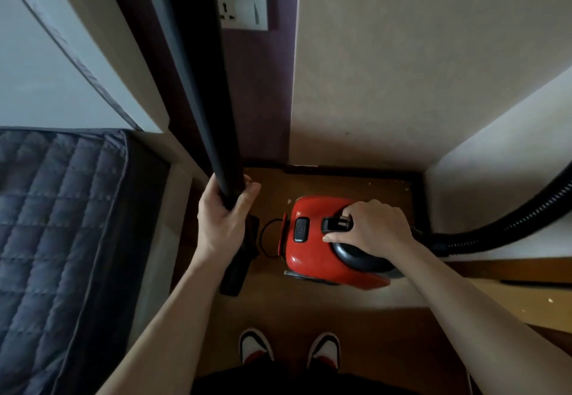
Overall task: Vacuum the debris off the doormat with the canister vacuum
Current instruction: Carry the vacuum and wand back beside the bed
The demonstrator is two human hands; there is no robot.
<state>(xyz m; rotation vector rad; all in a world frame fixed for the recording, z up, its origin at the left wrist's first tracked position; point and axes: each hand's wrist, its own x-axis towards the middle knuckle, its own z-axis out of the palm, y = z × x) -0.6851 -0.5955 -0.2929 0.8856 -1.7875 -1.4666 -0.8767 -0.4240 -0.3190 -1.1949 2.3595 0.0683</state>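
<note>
Shoes [289,349] stood at six o'clock while the left hand [224,215] gripped the black wand [198,85] and the right hand [373,227] clasped the handle [335,224] of the red vacuum [312,255] on the floor, hose [507,221] trailing toward three o'clock.

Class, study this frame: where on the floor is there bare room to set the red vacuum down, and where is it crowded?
Free: the floor strip between the red vacuum and the shoes, and the patch behind the vacuum up to the dark skirting, though specks lie there. Crowded: left of the vacuum, where the left hand grips the black tube, with the nozzle and cord loop below it.
</note>
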